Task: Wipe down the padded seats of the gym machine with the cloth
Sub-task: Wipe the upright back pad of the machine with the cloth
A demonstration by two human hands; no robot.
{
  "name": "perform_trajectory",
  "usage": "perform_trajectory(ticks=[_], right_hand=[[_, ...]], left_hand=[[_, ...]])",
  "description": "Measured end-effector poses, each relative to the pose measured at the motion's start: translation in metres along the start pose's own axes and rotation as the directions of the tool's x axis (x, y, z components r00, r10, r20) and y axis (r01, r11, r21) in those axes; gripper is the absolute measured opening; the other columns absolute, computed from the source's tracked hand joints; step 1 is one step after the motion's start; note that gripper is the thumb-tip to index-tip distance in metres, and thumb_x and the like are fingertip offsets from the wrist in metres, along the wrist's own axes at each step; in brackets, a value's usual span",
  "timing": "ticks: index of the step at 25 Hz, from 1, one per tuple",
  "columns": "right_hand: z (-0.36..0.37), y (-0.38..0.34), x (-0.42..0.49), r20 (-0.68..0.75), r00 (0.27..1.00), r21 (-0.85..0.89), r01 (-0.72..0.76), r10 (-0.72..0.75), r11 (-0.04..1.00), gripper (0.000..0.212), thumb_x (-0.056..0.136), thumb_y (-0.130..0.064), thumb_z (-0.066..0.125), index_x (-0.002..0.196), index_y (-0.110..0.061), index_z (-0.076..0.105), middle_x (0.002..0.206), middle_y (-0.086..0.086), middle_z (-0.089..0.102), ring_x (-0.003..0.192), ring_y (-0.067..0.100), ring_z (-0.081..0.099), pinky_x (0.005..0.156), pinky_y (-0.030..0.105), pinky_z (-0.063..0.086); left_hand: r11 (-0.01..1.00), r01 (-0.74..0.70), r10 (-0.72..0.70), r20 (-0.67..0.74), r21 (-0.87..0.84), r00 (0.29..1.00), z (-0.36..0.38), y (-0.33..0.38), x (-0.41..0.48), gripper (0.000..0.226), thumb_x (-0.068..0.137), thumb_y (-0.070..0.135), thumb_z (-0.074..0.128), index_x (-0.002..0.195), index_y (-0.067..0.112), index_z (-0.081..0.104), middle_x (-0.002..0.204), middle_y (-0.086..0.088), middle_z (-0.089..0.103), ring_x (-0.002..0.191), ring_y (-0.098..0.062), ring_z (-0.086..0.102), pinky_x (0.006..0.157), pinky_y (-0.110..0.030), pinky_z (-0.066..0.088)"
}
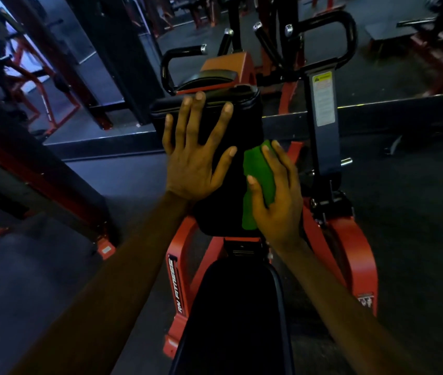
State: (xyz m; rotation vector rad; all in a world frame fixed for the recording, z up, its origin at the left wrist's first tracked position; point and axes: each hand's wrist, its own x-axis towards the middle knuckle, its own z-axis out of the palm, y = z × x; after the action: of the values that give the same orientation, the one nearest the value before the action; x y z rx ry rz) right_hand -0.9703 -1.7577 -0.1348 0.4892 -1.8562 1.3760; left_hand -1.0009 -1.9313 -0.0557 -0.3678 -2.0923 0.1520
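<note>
Could snag or stray onto the bare steel of the orange machine frame (177, 280) rather than padding, working so close to a pad's edge; might well leave the lower seat pad (236, 307), at the machine's near end, unwiped, with neither hand on it now; on the upright pad (244, 117), could skip the left half under the bracing palm, or slip off the right edge altogether. Left hand (190, 163) laid flat on that pad, fingers straight and splayed wide, tips reaching its top edge, holding nothing; right hand (279, 201) curled round the green cloth (259, 171), thumb across it, pressing it against the pad's right edge at mid-height.
</note>
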Motion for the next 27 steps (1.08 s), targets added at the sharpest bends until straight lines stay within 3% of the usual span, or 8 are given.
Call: perform_trajectory(ticks=[5, 9, 13, 16, 21, 27], right_hand=[[0.001, 0.021, -0.036, 0.050, 0.997, -0.134, 0.066, -0.059, 0.989, 0.052, 0.101, -0.025, 0.058, 0.147, -0.009, 0.040, 0.156, 0.011, 0.036, 0.146, 0.021, 0.037, 0.114, 0.043, 0.039], [-0.001, 0.022, -0.046, 0.046, 0.999, -0.100, 0.007, -0.003, 0.995, 0.051, 0.101, -0.024, 0.058, 0.147, -0.008, 0.042, 0.155, 0.012, 0.040, 0.144, 0.023, 0.041, 0.112, 0.048, 0.042], [0.001, 0.000, -0.004, -0.018, 0.998, -0.070, 0.064, -0.066, 0.995, 0.049, 0.100, -0.021, 0.062, 0.142, 0.000, 0.051, 0.152, 0.011, 0.043, 0.144, 0.022, 0.041, 0.113, 0.046, 0.042], [0.005, 0.004, -0.004, 0.010, 0.998, -0.081, 0.070, -0.069, 0.994, 0.053, 0.100, -0.022, 0.062, 0.146, -0.002, 0.045, 0.155, 0.012, 0.038, 0.147, 0.021, 0.036, 0.116, 0.045, 0.038], [0.000, 0.035, -0.062, 0.066, 0.997, -0.062, -0.044, 0.048, 0.997, 0.054, 0.104, -0.035, 0.052, 0.147, -0.006, 0.037, 0.155, 0.012, 0.039, 0.148, 0.015, 0.032, 0.117, 0.041, 0.036], [-0.002, 0.019, -0.025, 0.065, 0.997, 0.015, -0.051, 0.050, 0.999, 0.051, 0.104, -0.031, 0.052, 0.144, 0.001, 0.047, 0.153, 0.009, 0.041, 0.144, 0.022, 0.040, 0.116, 0.043, 0.037]], left_hand=[[0.999, -0.031, 0.032, 0.019, -0.037, 0.999, -0.005, 0.000, 0.000, 0.064, 0.104, 0.051, 0.042, 0.158, 0.026, 0.020, 0.160, -0.015, 0.018, 0.150, -0.034, 0.020, 0.123, -0.050, 0.005], [0.999, -0.010, 0.011, 0.026, -0.051, 1.000, -0.007, 0.001, 0.000, 0.059, 0.104, 0.050, 0.043, 0.156, 0.027, 0.029, 0.160, -0.014, 0.017, 0.150, -0.034, 0.019, 0.123, -0.049, 0.004], [0.999, -0.016, 0.017, 0.013, -0.036, 1.000, -0.006, 0.002, 0.001, 0.060, 0.103, 0.052, 0.042, 0.155, 0.027, 0.027, 0.159, -0.013, 0.017, 0.149, -0.033, 0.020, 0.123, -0.048, 0.003], [1.000, -0.009, 0.009, -0.001, -0.024, 1.000, -0.003, 0.001, 0.001, 0.065, 0.102, 0.052, 0.043, 0.157, 0.025, 0.022, 0.159, -0.013, 0.018, 0.149, -0.032, 0.020, 0.123, -0.047, 0.003], [1.000, -0.005, 0.005, 0.002, -0.015, 1.000, -0.004, 0.002, 0.001, 0.059, 0.102, 0.052, 0.042, 0.154, 0.026, 0.031, 0.158, -0.014, 0.020, 0.148, -0.032, 0.020, 0.124, -0.046, 0.002], [1.000, 0.009, -0.009, 0.021, -0.011, 1.000, -0.005, 0.005, 0.001, 0.057, 0.103, 0.054, 0.039, 0.152, 0.027, 0.032, 0.157, -0.014, 0.020, 0.148, -0.033, 0.022, 0.120, -0.054, 0.014]])
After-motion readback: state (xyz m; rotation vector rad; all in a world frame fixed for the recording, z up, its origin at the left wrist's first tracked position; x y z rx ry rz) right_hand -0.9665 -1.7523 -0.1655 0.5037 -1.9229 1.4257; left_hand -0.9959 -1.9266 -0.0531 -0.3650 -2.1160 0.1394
